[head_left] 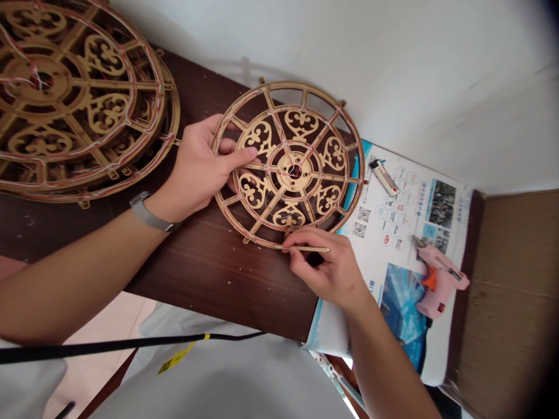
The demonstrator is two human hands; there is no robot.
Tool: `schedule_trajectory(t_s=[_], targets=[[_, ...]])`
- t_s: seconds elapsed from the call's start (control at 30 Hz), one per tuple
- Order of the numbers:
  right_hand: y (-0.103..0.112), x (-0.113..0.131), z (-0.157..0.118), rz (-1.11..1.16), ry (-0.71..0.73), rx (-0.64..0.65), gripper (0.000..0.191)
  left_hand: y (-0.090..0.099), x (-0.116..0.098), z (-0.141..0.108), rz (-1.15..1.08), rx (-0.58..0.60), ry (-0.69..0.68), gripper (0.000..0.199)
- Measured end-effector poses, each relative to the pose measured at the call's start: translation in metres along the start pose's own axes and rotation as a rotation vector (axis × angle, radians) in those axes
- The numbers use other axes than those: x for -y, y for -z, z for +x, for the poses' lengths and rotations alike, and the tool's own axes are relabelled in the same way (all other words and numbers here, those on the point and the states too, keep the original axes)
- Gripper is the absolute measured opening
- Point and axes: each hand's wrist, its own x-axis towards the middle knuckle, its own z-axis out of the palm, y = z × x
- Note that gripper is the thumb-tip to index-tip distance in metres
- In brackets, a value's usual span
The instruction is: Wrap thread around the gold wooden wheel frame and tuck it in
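A round golden openwork frame [295, 172] with scroll ornaments and red and white wires along its rings is held over the dark wooden table. My left hand [208, 160] grips its left side, thumb on top and fingers beneath. Between the thumb and fingers of my right hand [325, 265] is a thin pale stick [311, 249], its tip at the lower rim of the frame. Wires gather at the frame's centre hole.
Several similar frames [56, 99] are stacked at the upper left. On the right, a printed sheet [367, 279] carries a lighter [384, 177] and a pink glue gun [439, 282]. Cardboard [510, 291] stands at the far right, a white wall behind. A black cable [131, 343] crosses below.
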Motion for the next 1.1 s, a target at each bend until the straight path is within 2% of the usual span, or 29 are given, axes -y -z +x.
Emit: schedule_trajectory(t_s=[0.17,0.37,0.57,0.77,1.1], targets=[[0.001,-0.002,-0.0007,0.013,-0.017,-0.013,0.012,-0.0005,0.0007,-0.0007,-0.025,-0.006,0.003,0.056],[0.005,-0.0035,-0.0029,0.143,-0.078,-0.042,0.012,-0.0011,-0.003,-0.0036,0.007,-0.004,0.024,0.041],[0.0016,-0.0019,-0.0023,0.056,-0.018,-0.006,0.011,-0.0004,-0.0022,-0.0027,0.004,0.007,0.026,0.042],[-0.0028,-0.0008,-0.002,0.0,-0.001,-0.019,0.012,0.0,-0.0032,-0.0025,0.011,-0.009,0.004,0.034],[0.0027,-0.0038,-0.0037,0.109,-0.067,-0.058,0.013,-0.0013,-0.0027,-0.0033,0.052,-0.016,0.028,0.036]])
